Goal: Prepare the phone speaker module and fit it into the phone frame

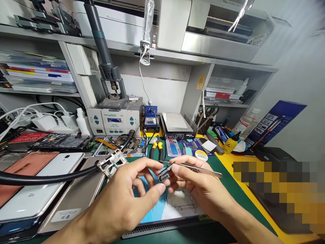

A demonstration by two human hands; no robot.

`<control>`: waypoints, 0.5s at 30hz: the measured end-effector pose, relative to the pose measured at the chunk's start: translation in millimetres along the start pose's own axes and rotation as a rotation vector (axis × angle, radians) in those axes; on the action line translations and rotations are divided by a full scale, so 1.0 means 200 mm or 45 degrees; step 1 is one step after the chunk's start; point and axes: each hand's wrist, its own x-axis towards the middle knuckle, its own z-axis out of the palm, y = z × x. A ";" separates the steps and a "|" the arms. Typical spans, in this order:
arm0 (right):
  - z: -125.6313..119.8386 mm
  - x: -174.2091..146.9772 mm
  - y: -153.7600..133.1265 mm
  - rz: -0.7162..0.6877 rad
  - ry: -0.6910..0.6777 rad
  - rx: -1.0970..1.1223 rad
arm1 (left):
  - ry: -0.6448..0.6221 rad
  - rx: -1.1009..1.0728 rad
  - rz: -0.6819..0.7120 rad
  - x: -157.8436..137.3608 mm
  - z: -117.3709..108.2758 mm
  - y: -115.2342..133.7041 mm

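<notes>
In the middle of the head view, my left hand [132,193] is closed, with a small dark electronic part [164,175] held between the tips of its index finger and thumb. Metal rims show on the part's face; its exact kind is too small to make out. My right hand [200,183] grips silver tweezers [203,168] under the index finger, their handle end pointing right. The right thumb and fingertips also meet the part's right side. Below the hands lies a blue and white printed sheet [154,206]. Beside my left wrist is a bare phone circuit board [113,162].
Several phones, including a white one [50,183], lie at left under a thick black hose [50,178]. A hot air station [116,118], a small hot plate [177,125] and yellow-black pliers [156,149] stand or lie behind. A yellow bottle [231,144] stands at right.
</notes>
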 end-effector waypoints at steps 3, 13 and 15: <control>0.00 0.00 0.00 -0.014 0.007 -0.027 | 0.134 0.138 0.208 0.00 0.02 -0.02; 0.02 0.00 0.02 -0.024 0.016 -0.175 | 0.293 0.319 0.549 0.00 0.02 -0.04; 0.02 0.00 0.01 -0.027 0.013 -0.210 | 0.285 0.341 0.601 0.00 0.02 -0.05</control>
